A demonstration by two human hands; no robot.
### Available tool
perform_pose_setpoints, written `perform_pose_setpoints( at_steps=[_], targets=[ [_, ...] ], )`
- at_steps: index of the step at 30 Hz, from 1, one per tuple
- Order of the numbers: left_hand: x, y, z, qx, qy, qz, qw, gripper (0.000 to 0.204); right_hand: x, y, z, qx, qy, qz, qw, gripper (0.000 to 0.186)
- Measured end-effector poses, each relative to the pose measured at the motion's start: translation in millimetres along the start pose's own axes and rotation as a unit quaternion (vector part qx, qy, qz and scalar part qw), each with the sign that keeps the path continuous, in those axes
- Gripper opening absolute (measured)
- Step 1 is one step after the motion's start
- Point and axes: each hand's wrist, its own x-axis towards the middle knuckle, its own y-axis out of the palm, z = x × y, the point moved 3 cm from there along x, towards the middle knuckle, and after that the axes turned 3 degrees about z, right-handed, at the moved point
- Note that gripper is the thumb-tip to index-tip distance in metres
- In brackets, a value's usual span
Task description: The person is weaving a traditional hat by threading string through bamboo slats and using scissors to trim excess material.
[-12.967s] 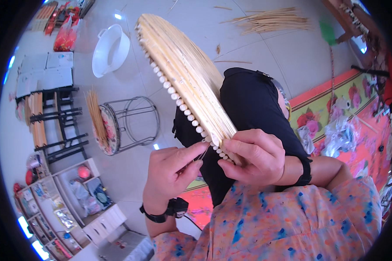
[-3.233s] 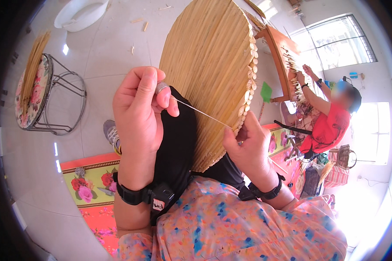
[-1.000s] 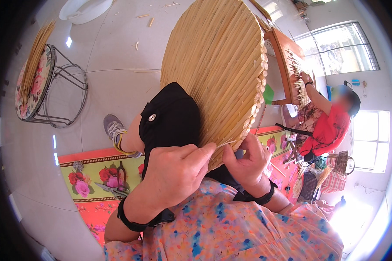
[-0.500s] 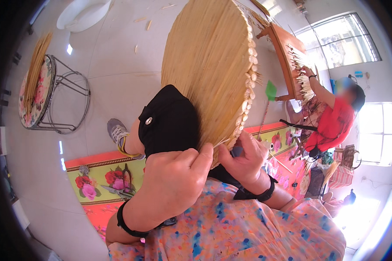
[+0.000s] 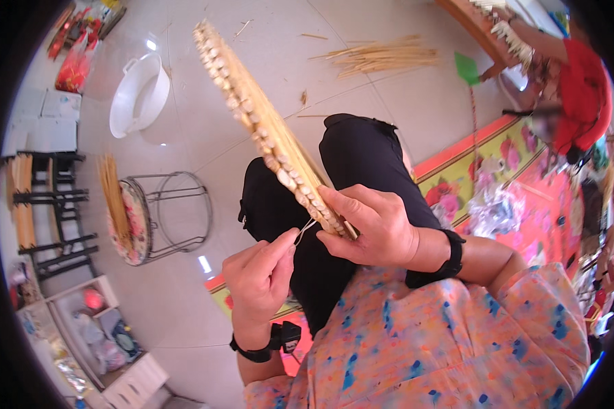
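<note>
Thread (image 5: 308, 228) is pinched between thumb and forefinger of the left hand (image 5: 259, 276), running up and rightward to the close end of a straw panel (image 5: 273, 146). The right hand (image 5: 375, 228) grips that end, thumb on one side and fingers on the other; from there the panel slants forward and leftward, its row of knobbly cut ends facing up. Black trousers (image 5: 365, 153) lie beneath and ahead of both hands. Right of the right hand, a clear plastic bag (image 5: 494, 208) rests on a flowered mat (image 5: 423, 167). Left of the left hand, a stool (image 5: 138, 211) bears a straw bundle (image 5: 115, 204). Farther ahead of the left hand sits a white basin (image 5: 158, 95); well ahead of the right, loose straws (image 5: 389, 58) lie on the floor.
</note>
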Motion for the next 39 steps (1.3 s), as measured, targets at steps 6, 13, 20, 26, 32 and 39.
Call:
perform_pose_setpoints(
  at_steps=[6, 13, 20, 26, 32, 39],
  targets=[
    [-5, -2, 0, 0.027, -0.05, -0.026, 0.998, 0.023, 1, 3, -11, 0.127, 0.023, 0.003, 0.992, 0.055],
    [-6, -5, 0, 0.04, -0.083, -0.004, 0.996, 0.02, -2, 11, -22, 0.212, 0.013, -0.022, 0.977, 0.066],
    [-8, -2, 0, 0.038, -0.062, -0.002, 0.997, 0.019, -4, 15, -29, 0.256, 0.008, -0.001, 0.967, 0.065],
    [-7, -3, -4, 0.053, -0.052, -0.008, 0.997, 0.019, -2, 11, -26, 0.232, 0.009, 0.035, 0.972, 0.07],
    [15, -6, -14, 0.037, -0.083, 0.064, 0.994, 0.029, 1, 4, -22, 0.202, 0.014, 0.038, 0.978, 0.068],
    [21, 2, -9, -0.087, -0.104, 0.117, 0.984, 0.042, 1, -4, -14, 0.119, 0.034, 0.034, 0.992, 0.073]
  ],
)
